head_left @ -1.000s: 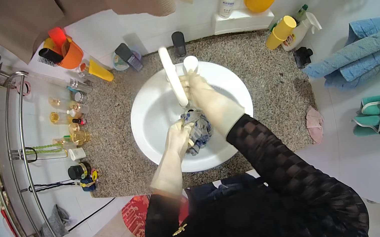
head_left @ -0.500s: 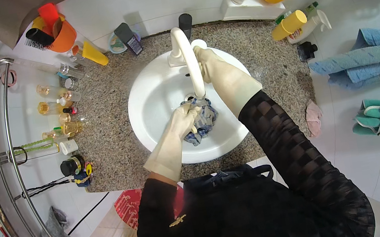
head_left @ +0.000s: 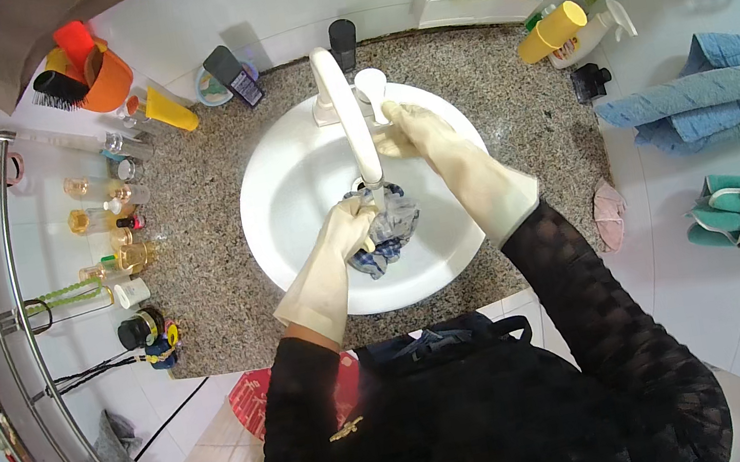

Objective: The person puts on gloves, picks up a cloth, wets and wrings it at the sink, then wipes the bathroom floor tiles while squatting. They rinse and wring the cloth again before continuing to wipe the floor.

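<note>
Both my hands wear cream rubber gloves. My left hand is closed on a blue and grey patterned cloth, bunched in the white washbasin below the spout. Over the cloth curves the tall white faucet; water seems to be running from it onto the fabric. My right hand is just right of the faucet, fingers apart, holding nothing. Its fingertips are close to the white faucet lever; whether they touch it I cannot tell.
Speckled stone counter surrounds the basin. Small bottles line its left side; dark bottles stand behind. At right are a yellow cup, a spray bottle, a pink cloth and hanging blue towels.
My right hand has drawn back from the faucet lever and its fingers have spread. The lever now shows more fully. The cloth looks wetter under the spout, still in my left hand.
</note>
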The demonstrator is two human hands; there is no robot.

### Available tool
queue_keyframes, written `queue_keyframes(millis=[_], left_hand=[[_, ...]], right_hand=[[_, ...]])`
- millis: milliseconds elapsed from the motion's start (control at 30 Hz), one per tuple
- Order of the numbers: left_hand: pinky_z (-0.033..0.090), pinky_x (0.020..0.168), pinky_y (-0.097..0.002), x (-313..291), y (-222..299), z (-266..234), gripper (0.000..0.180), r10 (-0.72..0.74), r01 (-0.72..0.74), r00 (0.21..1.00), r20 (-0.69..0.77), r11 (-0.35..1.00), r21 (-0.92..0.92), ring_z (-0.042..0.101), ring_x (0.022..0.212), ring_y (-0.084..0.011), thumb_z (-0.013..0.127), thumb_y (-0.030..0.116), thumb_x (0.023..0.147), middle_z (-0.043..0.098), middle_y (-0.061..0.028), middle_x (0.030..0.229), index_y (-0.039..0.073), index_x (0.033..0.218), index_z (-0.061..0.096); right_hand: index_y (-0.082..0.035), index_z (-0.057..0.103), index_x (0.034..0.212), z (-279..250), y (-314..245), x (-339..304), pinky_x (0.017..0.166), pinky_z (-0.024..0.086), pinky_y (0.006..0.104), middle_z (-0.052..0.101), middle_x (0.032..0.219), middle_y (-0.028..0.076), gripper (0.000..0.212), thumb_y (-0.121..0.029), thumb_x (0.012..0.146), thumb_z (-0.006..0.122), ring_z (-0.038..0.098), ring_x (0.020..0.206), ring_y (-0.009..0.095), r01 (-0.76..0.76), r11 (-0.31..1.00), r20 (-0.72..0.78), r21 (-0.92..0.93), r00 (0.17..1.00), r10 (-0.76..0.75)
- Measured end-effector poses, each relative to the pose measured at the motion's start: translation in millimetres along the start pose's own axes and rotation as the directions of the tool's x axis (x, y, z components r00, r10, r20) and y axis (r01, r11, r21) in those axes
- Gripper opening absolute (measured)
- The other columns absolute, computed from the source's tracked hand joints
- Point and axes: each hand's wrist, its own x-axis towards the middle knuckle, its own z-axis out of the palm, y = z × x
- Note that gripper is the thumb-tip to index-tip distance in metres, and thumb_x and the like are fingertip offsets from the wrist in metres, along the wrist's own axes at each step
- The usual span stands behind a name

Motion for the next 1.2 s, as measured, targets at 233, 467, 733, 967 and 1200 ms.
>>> queue_keyframes(millis=[233, 467, 733, 967, 1200], left_hand=[[0.053, 0.056, -0.0328, -10.1, -17.9, -10.3, 0.027, -0.014, 0.010, 0.998, 0.059, 0.998, 0.069, 0.064, 0.055, -0.0175, 0.066, 0.021, 0.108, 0.075, -0.0072, 0.086, 0.000, 0.120, 0.078], [0.051, 0.049, -0.0357, -17.6, -22.4, -4.4, 0.028, 0.028, -0.028, 0.998, 0.062, 1.000, 0.003, 0.063, 0.050, -0.0162, 0.065, 0.024, 0.110, 0.061, -0.0017, 0.072, -0.002, 0.108, 0.077], [0.047, 0.040, -0.0307, -20.1, -25.3, -1.2, 0.038, 0.017, -0.015, 0.998, 0.053, 0.999, -0.050, 0.055, 0.043, -0.0139, 0.063, 0.030, 0.113, 0.066, -0.0030, 0.065, 0.003, 0.090, 0.077], [0.050, 0.044, -0.0342, -18.7, -18.6, -2.1, 0.031, -0.042, 0.048, 0.997, 0.068, 0.995, -0.091, 0.060, 0.047, -0.0144, 0.067, 0.025, 0.110, 0.056, 0.0011, 0.066, -0.001, 0.093, 0.073], [0.050, 0.046, -0.0333, -15.6, -18.3, 0.1, 0.029, -0.028, 0.031, 0.999, 0.042, 0.996, -0.087, 0.060, 0.048, -0.0151, 0.062, 0.020, 0.111, 0.065, -0.0026, 0.075, -0.004, 0.115, 0.077]], right_hand=[[0.000, 0.061, 0.143, -2.1, 12.9, -42.3, 0.112, 0.056, 0.0391, 0.071, 0.133, 0.019, 0.051, -0.042, 0.115, 0.053, 0.070, 0.123, 0.026, -0.055, 0.996, -0.058, 0.066, 0.997, 0.059], [-0.006, 0.075, 0.098, 58.8, -21.5, 39.8, 0.043, 0.036, 0.0246, 0.064, 0.067, -0.001, 0.049, -0.044, 0.116, 0.050, 0.042, 0.048, 0.008, -0.143, 0.942, -0.208, 0.305, 0.955, 0.212], [-0.010, 0.075, 0.088, 63.9, 17.9, 71.4, 0.039, 0.032, 0.0269, 0.053, 0.058, -0.003, 0.052, -0.046, 0.116, 0.050, 0.038, 0.041, 0.010, 0.045, 0.879, -0.253, 0.474, 0.963, 0.087], [-0.009, 0.076, 0.091, 53.0, 24.4, 79.1, 0.038, 0.031, 0.0283, 0.050, 0.055, -0.004, 0.053, -0.047, 0.116, 0.051, 0.037, 0.040, 0.011, 0.015, 0.888, -0.160, 0.460, 0.985, 0.066], [-0.008, 0.076, 0.091, 44.0, 27.6, 71.7, 0.038, 0.031, 0.0293, 0.049, 0.055, -0.004, 0.054, -0.048, 0.116, 0.050, 0.037, 0.039, 0.011, 0.024, 0.918, -0.113, 0.397, 0.993, 0.023]])
